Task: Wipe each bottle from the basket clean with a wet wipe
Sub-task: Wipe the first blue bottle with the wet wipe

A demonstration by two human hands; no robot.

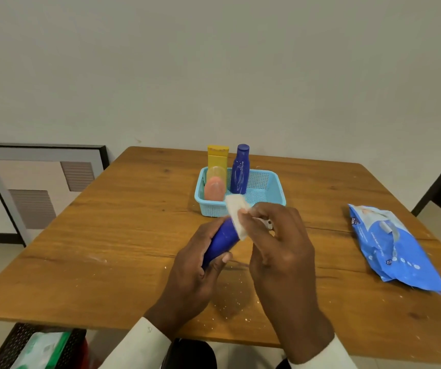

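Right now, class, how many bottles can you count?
4: a blue bottle in the left hand; yellow, pink and blue bottles in the basket. More could be hidden.

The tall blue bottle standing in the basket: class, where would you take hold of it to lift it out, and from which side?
Grip the tall blue bottle around its upper body, just below the cap, coming from above and the right. It stands upright, rising well above the basket rim, and the right side of the basket is bare, while the peach bottle and yellow bottle crowd its left.

Both bare hands emerge from white sleeves.
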